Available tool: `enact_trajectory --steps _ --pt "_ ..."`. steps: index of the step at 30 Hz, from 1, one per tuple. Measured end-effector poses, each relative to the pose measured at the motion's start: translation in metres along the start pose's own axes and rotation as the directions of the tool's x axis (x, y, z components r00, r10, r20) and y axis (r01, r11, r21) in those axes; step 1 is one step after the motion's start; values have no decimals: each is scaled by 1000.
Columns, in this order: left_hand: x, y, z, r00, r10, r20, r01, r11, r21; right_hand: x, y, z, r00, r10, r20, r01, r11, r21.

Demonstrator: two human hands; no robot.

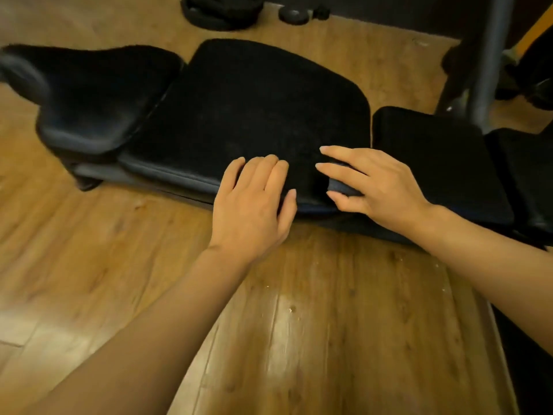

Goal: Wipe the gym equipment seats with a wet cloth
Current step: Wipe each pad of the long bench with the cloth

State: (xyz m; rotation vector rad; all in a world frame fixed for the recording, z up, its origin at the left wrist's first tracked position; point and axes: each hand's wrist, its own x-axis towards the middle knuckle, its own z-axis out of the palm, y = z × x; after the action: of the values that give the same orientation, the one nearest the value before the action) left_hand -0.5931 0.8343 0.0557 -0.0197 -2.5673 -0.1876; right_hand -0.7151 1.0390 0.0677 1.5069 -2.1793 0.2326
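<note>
A low black gym bench stands on the wooden floor, with a left pad (pixel 89 94), a wide middle seat and a right pad (pixel 440 163). A black cloth (pixel 254 109) with a towel texture lies spread over the middle seat. My left hand (pixel 254 199) rests flat on the cloth at the seat's front edge, thumb over the edge. My right hand (pixel 374 187) is at the seat's front right corner, with its fingers and thumb closed on a folded part of the cloth.
Black weight plates (pixel 221 10) and a smaller disc (pixel 294 15) lie on the floor behind the bench. A grey metal upright (pixel 490 55) rises at the back right. Wooden floor (pixel 299 324) with a few water drops lies in front.
</note>
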Motion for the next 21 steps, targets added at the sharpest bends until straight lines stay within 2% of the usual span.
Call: enact_trajectory --steps 13,16,21 --pt "-53 -160 -118 972 -233 40 225 963 150 174 -124 24 976 -179 126 145 960 240" --pt "-64 -183 -147 958 -274 86 256 951 171 212 -150 18 968 -224 113 185 941 284" --pt "-76 -216 -220 922 -371 108 348 919 185 279 -199 -10 921 -384 71 336 872 356"
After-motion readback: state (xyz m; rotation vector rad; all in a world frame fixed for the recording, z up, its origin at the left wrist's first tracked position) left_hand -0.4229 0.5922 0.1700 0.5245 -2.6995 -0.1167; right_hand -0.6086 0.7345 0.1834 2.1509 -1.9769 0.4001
